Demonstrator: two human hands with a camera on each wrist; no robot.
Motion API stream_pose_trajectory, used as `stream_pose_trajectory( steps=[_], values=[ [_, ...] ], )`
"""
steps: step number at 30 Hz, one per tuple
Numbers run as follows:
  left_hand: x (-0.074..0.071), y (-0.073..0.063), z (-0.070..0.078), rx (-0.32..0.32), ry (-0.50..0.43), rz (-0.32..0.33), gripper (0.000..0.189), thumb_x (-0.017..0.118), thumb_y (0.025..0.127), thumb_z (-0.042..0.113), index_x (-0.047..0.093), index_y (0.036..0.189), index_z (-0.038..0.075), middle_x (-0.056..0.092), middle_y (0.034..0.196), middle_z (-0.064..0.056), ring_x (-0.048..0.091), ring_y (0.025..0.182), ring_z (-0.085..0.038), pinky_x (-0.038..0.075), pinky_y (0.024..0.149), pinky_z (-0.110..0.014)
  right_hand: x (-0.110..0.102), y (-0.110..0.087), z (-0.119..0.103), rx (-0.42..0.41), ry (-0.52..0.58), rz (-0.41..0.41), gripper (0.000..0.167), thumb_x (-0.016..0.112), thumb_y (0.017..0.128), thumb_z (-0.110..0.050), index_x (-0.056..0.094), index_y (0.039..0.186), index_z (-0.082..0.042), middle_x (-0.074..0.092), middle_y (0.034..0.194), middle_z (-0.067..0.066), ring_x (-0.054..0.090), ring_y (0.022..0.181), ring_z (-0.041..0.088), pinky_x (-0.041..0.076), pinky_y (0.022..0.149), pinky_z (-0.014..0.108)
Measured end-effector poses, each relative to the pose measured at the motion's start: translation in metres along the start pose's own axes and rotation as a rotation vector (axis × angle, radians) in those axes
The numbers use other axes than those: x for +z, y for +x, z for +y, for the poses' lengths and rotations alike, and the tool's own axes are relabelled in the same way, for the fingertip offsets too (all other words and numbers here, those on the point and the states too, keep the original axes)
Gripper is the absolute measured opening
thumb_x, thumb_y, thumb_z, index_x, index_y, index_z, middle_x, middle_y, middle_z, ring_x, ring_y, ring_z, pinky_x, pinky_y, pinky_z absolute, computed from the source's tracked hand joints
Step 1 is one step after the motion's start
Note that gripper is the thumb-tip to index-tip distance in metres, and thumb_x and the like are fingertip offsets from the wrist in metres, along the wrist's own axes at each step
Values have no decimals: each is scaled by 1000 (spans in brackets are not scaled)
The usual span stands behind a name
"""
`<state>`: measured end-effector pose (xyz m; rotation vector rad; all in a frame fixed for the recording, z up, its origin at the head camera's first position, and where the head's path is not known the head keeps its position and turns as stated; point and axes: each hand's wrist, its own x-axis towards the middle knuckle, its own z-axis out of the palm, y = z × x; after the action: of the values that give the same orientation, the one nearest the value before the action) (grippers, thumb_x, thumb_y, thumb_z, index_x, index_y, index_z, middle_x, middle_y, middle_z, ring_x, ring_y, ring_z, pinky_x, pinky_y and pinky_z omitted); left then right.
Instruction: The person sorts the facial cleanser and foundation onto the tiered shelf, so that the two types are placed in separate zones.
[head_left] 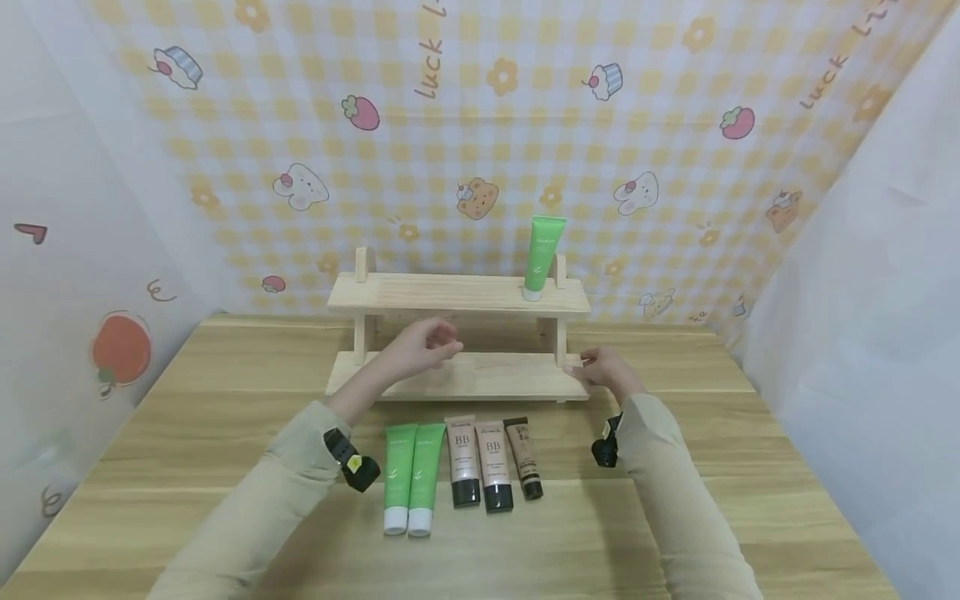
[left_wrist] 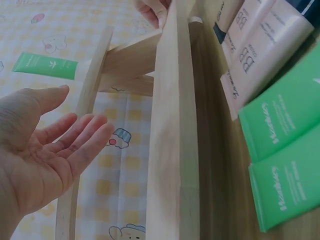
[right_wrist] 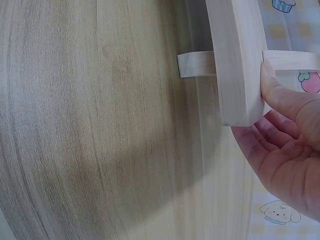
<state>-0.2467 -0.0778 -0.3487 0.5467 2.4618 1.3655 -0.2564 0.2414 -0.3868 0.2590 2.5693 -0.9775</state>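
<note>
A two-tier wooden shelf (head_left: pixel 457 382) stands at the back of the table. My right hand (head_left: pixel 606 371) grips the right end of its lower board (right_wrist: pixel 237 75); in the right wrist view the thumb lies on the top face and the fingers curl under the end. Over the lower board hovers my left hand (head_left: pixel 423 346), holding nothing, its fingers (left_wrist: pixel 82 140) loosely bent and apart from the wood. A green tube (head_left: pixel 543 254) stands on its white cap at the right end of the upper board.
In front of the shelf lie two green tubes (head_left: pixel 400 471) with white caps, side by side. To their right are two pinkish BB cream tubes (head_left: pixel 462 458) and a slimmer tan tube (head_left: pixel 522 454), all with black caps. A checked cloth (head_left: pixel 502 150) hangs close behind the shelf.
</note>
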Motion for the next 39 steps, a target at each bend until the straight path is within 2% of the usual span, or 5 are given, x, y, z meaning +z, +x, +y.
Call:
stream_pose_trajectory(
  steps=[9, 20, 26, 33, 39],
  values=[
    [-7, -23, -17, -78, 7, -30, 43, 56, 91, 24, 48, 123, -3, 55, 115, -20, 61, 97, -28, 57, 74, -29, -1, 2, 1, -20, 2, -10, 64, 57, 90, -27, 32, 134, 12, 41, 133, 31, 48, 118, 37, 43, 100, 42],
    [-14, -52, -36, -128, 1, -61, 40, 55, 91, 19, 47, 119, -7, 56, 112, -23, 61, 94, -30, 58, 72, -34, -1, 4, 4, -18, 56, -32, 64, 56, 90, -24, 29, 135, 12, 39, 134, 32, 47, 119, 37, 44, 99, 41],
    [-18, -65, -49, -124, 38, -90, 39, 56, 90, 21, 50, 117, -7, 58, 109, -23, 63, 90, -24, 57, 70, -31, 1, 7, 5, -13, 45, -26, 64, 57, 90, -25, 31, 135, 12, 40, 134, 32, 47, 119, 37, 44, 99, 41],
    [-23, -81, -56, -149, 138, -202, 46, 57, 89, 29, 52, 118, -6, 62, 108, -19, 63, 92, -26, 55, 76, -35, 1, 4, 3, -5, 33, -25, 64, 56, 90, -26, 31, 135, 11, 40, 134, 31, 48, 119, 36, 43, 100, 41],
    [-22, -94, -61, -249, 51, -281, 49, 57, 89, 24, 46, 120, -12, 62, 104, -20, 64, 85, -25, 56, 73, -35, -1, 1, 0, 0, 31, -31, 65, 56, 91, -28, 29, 136, 12, 39, 134, 32, 47, 119, 37, 43, 100, 43]
  ],
)
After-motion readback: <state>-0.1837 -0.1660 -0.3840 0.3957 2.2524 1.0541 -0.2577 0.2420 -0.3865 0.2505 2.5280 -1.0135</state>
